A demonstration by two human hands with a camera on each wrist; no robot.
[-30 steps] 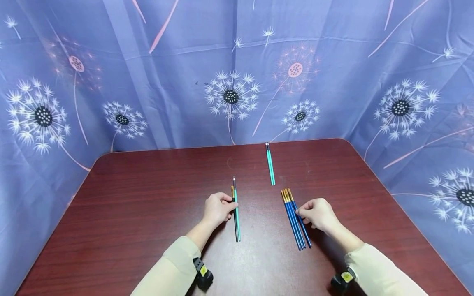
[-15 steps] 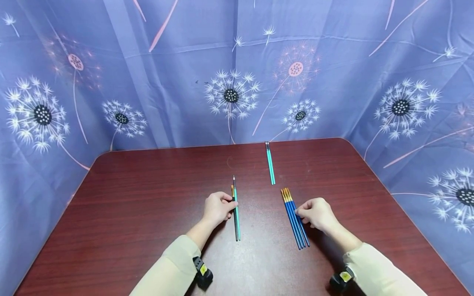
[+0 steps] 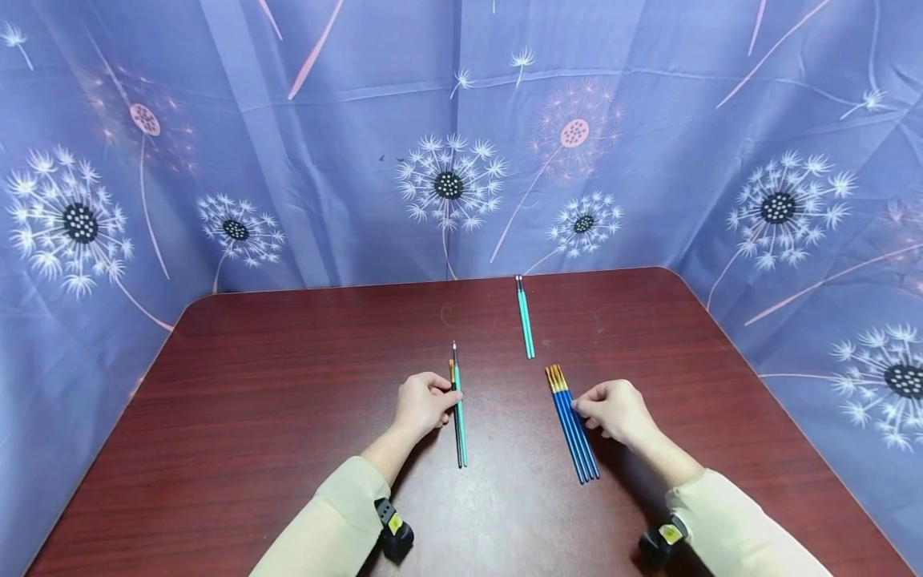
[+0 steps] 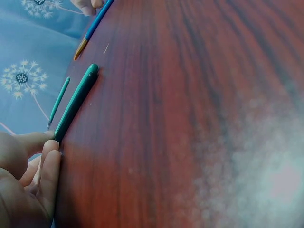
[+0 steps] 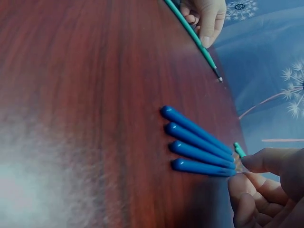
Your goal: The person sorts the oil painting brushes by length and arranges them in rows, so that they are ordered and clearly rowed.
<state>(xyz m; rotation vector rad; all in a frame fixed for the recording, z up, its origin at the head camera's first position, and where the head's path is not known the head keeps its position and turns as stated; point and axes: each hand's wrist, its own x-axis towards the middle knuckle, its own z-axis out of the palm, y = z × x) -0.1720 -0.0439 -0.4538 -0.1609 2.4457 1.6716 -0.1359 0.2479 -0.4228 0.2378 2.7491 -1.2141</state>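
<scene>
Near the middle of the table, my left hand (image 3: pixel 422 405) pinches a teal-handled paintbrush (image 3: pixel 461 429) and a black-handled paintbrush (image 3: pixel 457 439) lying side by side. Their handle ends point towards me, the bristles away. To the right lie several blue paintbrushes (image 3: pixel 572 433) with gold ferrules, close together in a row. The thumb and forefinger of my right hand (image 3: pixel 618 413) pinch the rightmost blue paintbrush. In the right wrist view the rounded blue handle ends (image 5: pixel 180 147) fan slightly apart, and the right fingertips cover part of their far ends.
Two more teal paintbrushes (image 3: pixel 525 320) lie together near the back edge of the dark red wooden table (image 3: pixel 288 377). A blue curtain (image 3: pixel 324 200) with dandelion prints hangs behind and along both sides.
The rightmost blue paintbrush has moved left against the other blue ones, closing the gap at its ferrule and handle. My right hand shifted slightly left with it; my left hand stays in place.
</scene>
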